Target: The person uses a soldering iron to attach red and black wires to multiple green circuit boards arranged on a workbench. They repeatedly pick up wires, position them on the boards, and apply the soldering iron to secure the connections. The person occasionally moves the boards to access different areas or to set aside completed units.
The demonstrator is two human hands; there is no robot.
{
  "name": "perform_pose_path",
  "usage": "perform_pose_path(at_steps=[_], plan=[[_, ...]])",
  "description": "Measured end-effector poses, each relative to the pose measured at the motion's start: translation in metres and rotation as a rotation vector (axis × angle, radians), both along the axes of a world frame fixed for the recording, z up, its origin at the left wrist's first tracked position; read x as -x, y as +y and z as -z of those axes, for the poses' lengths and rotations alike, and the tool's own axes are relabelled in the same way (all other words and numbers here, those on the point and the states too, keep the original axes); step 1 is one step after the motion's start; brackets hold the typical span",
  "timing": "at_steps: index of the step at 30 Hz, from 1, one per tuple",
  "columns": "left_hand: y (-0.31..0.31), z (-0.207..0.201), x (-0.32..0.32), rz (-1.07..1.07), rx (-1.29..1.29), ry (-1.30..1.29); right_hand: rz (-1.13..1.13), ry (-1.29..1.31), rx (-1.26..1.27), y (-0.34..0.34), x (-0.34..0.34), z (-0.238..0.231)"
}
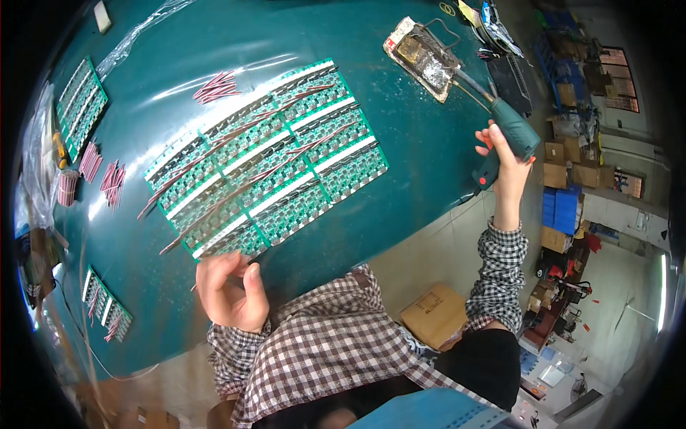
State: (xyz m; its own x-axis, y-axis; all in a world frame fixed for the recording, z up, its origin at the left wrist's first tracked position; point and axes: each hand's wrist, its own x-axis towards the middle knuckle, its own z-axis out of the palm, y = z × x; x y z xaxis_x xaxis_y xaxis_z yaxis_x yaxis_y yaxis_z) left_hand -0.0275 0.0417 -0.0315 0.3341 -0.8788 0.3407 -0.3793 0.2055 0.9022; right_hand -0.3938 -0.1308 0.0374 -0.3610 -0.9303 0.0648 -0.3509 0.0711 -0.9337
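My right hand [509, 161] is wrapped round the handle of a green soldering gun [516, 129]. Its metal tip reaches into a scorched, solder-spattered metal tray [421, 61] at the far right of the table. Close to the near left corner of a large panel of green circuit boards [268, 161], my left hand [232, 292] is curled, thumb near forefinger. What it pinches, if anything, is too small to make out. Thin dark red wires [236, 189] lie across the panel in rows between white strips.
Loose bundles of red wires [216, 87] lie beyond the panel and at the left [113, 182]. Smaller board panels stand at far left [82, 107] and near left [106, 304]. A brown cardboard box [434, 314] sits below the table edge, beside my right sleeve.
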Motion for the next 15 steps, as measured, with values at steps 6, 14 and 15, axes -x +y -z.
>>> perform_pose_path(at_steps=[6, 14, 15], plan=[[0.0, 0.001, 0.001, -0.015, 0.031, 0.019, 0.077, 0.021, -0.017, 0.029, 0.001, -0.006], [0.001, 0.005, -0.003, 0.04, 0.071, -0.013, 0.043, -0.37, 0.027, 0.077, -0.006, -0.028], [0.001, 0.004, -0.003, 0.039, 0.07, -0.006, 0.029, -0.396, 0.038, 0.078, -0.007, -0.029]])
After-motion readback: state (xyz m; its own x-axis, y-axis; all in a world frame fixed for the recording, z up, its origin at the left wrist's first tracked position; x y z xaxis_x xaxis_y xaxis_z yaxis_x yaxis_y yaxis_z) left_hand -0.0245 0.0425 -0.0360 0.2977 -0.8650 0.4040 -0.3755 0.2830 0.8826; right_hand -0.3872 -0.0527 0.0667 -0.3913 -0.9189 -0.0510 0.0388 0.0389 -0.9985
